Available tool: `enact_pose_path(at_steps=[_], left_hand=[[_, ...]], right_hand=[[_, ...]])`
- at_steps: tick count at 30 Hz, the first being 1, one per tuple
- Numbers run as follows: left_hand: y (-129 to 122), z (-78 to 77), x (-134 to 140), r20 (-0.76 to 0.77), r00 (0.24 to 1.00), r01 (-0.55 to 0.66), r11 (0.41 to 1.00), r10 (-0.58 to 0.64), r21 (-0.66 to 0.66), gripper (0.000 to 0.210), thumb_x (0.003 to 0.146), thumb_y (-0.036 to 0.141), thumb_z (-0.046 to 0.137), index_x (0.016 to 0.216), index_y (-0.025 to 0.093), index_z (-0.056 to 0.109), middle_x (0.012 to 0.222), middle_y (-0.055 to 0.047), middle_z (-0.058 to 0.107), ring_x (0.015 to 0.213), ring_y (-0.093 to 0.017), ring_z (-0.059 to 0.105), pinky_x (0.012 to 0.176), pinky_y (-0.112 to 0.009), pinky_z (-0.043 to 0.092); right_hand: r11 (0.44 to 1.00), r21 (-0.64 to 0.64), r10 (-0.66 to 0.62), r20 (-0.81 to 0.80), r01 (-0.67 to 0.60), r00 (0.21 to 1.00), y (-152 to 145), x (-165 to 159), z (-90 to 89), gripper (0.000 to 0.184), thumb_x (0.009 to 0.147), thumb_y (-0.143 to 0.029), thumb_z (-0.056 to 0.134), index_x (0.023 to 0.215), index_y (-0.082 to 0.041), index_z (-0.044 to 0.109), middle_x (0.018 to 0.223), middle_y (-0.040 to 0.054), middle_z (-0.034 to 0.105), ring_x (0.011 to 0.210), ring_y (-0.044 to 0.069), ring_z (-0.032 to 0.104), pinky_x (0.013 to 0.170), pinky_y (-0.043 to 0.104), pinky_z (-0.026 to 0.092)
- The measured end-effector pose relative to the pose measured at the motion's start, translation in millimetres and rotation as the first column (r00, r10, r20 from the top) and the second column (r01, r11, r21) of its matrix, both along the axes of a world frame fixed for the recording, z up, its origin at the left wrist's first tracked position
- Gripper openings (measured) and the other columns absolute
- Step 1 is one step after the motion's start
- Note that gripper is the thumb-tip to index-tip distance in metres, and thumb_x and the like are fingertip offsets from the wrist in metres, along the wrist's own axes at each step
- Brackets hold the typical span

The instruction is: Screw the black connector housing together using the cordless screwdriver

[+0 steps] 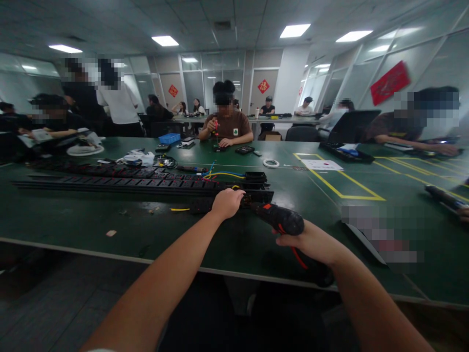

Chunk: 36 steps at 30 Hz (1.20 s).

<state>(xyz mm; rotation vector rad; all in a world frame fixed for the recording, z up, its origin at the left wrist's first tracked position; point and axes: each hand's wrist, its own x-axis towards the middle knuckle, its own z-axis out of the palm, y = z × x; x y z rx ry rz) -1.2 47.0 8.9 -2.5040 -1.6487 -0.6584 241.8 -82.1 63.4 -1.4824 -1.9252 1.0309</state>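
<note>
My right hand (pixel 314 242) is wrapped round the grip of a black and orange cordless drill (pixel 280 218). The drill's nose points left, at a small dark part just beyond my left fingers. My left hand (pixel 227 203) is closed on a short black power strip module (pixel 201 206) lying on the table; its fingertips are partly hidden. A yellow wire (pixel 179 209) sticks out of the module's left end. Right behind my left hand run long black power strip housings (pixel 120 186), with blue and yellow wires (pixel 223 174) at their right end.
On the green table (pixel 154 234) lie a white tape roll (pixel 271 163), a paper sheet (pixel 322 165) inside yellow tape lines and a black tray (pixel 348 152). Opposite, a person (pixel 234 122) works with a red screwdriver near a blue basket (pixel 169 138). Other people sit around.
</note>
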Motion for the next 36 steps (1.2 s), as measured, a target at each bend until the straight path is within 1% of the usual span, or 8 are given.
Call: enact_pose_path(at_steps=[3, 7, 9, 12, 14, 23, 32, 36], left_hand=[[0, -0.3, 0, 0.004, 1.000, 0.005, 1.000, -0.005, 0.012, 0.041, 0.105, 0.038, 0.036, 0.130, 0.031, 0.068, 0.109, -0.007, 0.072, 0.101, -0.022, 0.067, 0.090, -0.033, 0.050], [0, -0.5, -1, 0.012, 1.000, 0.010, 1.000, -0.011, 0.024, 0.040, 0.105, 0.038, 0.037, 0.129, 0.031, 0.068, 0.108, -0.007, 0.072, 0.101, -0.022, 0.067, 0.089, -0.033, 0.050], [0, -0.6, -1, 0.012, 1.000, 0.016, 1.000, -0.016, 0.024, 0.040, 0.105, 0.038, 0.037, 0.129, 0.030, 0.068, 0.108, -0.007, 0.072, 0.101, -0.023, 0.067, 0.089, -0.033, 0.050], [0, -1.1, -1, 0.008, 1.000, 0.018, 1.000, -0.018, 0.019, 0.041, 0.105, 0.038, 0.036, 0.130, 0.030, 0.068, 0.109, -0.007, 0.072, 0.101, -0.023, 0.067, 0.090, -0.033, 0.050], [0, -1.4, -1, 0.008, 1.000, 0.016, 1.000, -0.016, 0.022, 0.041, 0.105, 0.038, 0.036, 0.130, 0.030, 0.068, 0.109, -0.007, 0.072, 0.101, -0.023, 0.067, 0.090, -0.033, 0.050], [0, -1.3, 0, 0.010, 1.000, 0.013, 0.999, -0.013, 0.040, 0.038, 0.105, 0.037, 0.039, 0.128, 0.030, 0.069, 0.106, -0.007, 0.072, 0.098, -0.022, 0.067, 0.087, -0.032, 0.050], [0, -2.9, -1, 0.021, 1.000, 0.021, 0.999, -0.022, 0.050, 0.038, 0.105, 0.037, 0.039, 0.127, 0.031, 0.069, 0.105, -0.007, 0.072, 0.097, -0.021, 0.067, 0.086, -0.031, 0.049], [1, -2.7, 0, 0.030, 0.999, 0.021, 0.998, -0.022, 0.059, 0.038, 0.105, 0.037, 0.040, 0.127, 0.031, 0.070, 0.104, -0.007, 0.072, 0.097, -0.022, 0.067, 0.086, -0.032, 0.049]], right_hand=[[0.999, -0.035, -0.022, 0.015, 0.022, 1.000, 1, 1, 0.3, 0.023, 0.066, -0.029, 0.073, 0.087, -0.020, 0.073, 0.088, 0.0022, 0.073, 0.089, 0.027, 0.065, 0.084, 0.038, 0.049], [0.996, -0.079, -0.049, -0.039, 0.046, 0.998, 4, 5, 0.9, 0.024, 0.065, -0.029, 0.073, 0.086, -0.019, 0.072, 0.088, 0.0023, 0.072, 0.088, 0.025, 0.064, 0.083, 0.036, 0.048], [0.992, -0.117, -0.047, -0.083, 0.037, 0.995, 4, 7, 2.1, 0.023, 0.065, -0.029, 0.072, 0.085, -0.019, 0.071, 0.082, 0.0015, 0.071, 0.080, 0.022, 0.064, 0.076, 0.034, 0.048], [0.977, -0.210, -0.067, -0.145, 0.036, 0.987, 4, 9, 4.7, 0.024, 0.066, -0.030, 0.069, 0.086, -0.019, 0.069, 0.069, 0.0000, 0.068, 0.066, 0.019, 0.062, 0.063, 0.030, 0.047], [0.969, -0.242, -0.093, -0.157, 0.053, 0.983, 3, 9, 6.2, 0.024, 0.066, -0.030, 0.067, 0.088, -0.019, 0.068, 0.065, -0.0002, 0.067, 0.062, 0.018, 0.062, 0.059, 0.029, 0.046], [0.968, -0.241, -0.106, -0.131, 0.073, 0.986, -1, 3, 11.6, 0.024, 0.062, -0.028, 0.065, 0.084, -0.020, 0.065, 0.061, -0.0023, 0.064, 0.058, 0.016, 0.059, 0.055, 0.026, 0.045], [0.972, -0.231, -0.078, -0.131, 0.046, 0.988, 0, 3, 9.5, 0.018, 0.063, -0.028, 0.065, 0.079, -0.019, 0.063, 0.060, -0.0021, 0.063, 0.057, 0.015, 0.058, 0.056, 0.027, 0.045], [0.974, -0.226, -0.062, -0.128, 0.032, 0.990, -1, 1, 11.6, 0.017, 0.063, -0.029, 0.066, 0.076, -0.019, 0.063, 0.060, -0.0020, 0.063, 0.057, 0.015, 0.058, 0.056, 0.027, 0.044]])
